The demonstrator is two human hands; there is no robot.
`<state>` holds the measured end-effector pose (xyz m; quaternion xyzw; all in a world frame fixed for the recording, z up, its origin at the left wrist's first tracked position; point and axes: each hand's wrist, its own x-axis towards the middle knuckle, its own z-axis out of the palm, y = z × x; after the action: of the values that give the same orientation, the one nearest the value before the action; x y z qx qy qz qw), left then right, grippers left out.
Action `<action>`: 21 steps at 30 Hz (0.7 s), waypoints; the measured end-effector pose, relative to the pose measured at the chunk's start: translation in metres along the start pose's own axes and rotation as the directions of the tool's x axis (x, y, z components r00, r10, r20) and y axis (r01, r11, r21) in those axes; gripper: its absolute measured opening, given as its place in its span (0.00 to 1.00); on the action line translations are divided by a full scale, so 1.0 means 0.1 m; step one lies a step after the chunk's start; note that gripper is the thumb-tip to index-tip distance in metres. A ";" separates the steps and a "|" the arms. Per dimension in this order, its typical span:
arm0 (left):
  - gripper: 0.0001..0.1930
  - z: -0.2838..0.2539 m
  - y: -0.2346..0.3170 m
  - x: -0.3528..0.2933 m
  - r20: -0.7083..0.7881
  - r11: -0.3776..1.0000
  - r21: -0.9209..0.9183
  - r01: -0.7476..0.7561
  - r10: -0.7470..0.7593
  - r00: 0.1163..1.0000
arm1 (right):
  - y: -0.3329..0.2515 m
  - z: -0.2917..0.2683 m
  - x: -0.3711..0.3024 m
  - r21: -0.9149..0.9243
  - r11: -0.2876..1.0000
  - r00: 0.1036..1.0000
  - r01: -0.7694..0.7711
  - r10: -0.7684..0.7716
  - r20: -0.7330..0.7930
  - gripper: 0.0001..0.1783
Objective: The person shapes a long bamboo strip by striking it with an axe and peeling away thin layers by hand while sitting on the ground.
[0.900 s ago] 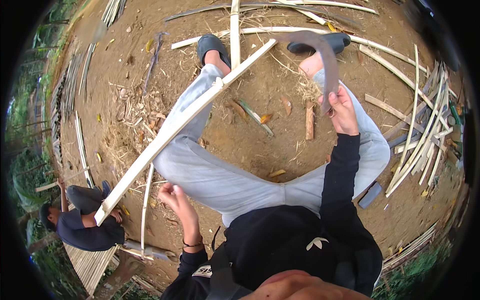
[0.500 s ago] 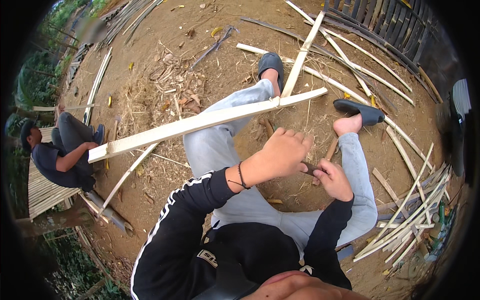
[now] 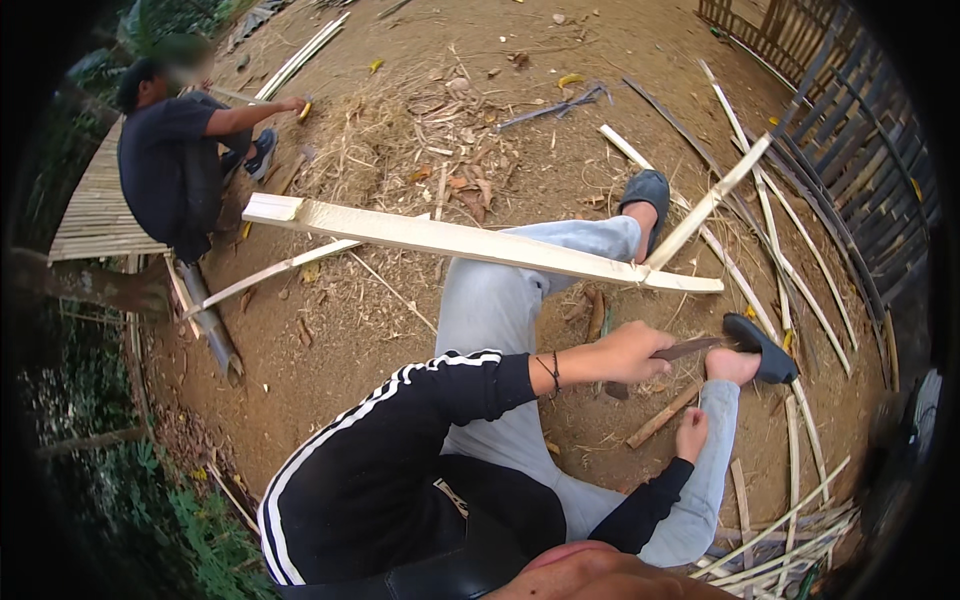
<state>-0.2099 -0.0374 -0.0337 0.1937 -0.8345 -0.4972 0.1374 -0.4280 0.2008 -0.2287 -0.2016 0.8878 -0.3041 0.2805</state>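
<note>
Above the bare brown earth [image 3: 590,445] between my legs, my left hand [image 3: 625,355] is clamped around a dark brown, curved metal blade [image 3: 690,347], one part jutting toward my right foot [image 3: 730,366]. My right hand [image 3: 690,432] hangs just beside my right shin, fingers curled together; whether they hide anything I cannot tell. On my black sweatshirt [image 3: 385,465], white stripes run along the left sleeve, and a small pale patch [image 3: 452,495] sits mostly hidden, its print unreadable.

Across my left leg rests a long, flat, pale wooden strip [image 3: 440,235]; a short brown stick [image 3: 665,412] lies near my right hand. At the earth's upper right edge stands a dark slatted fence [image 3: 850,150].

Half a second ago both hands met at the tool; now only the left has it.
</note>
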 end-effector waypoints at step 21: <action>0.12 -0.04 -0.14 0.14 0.072 0.125 -0.980 0.157 -0.509 0.858 | 0.18 0.64 0.17 0.036 0.999 0.963 0.001 0.009 -0.269 0.28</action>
<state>-0.2182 -0.0527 -0.0440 0.3165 -0.2424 -0.8884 0.2275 -0.4049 0.1779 -0.2888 -0.1515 0.9125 -0.3439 0.1616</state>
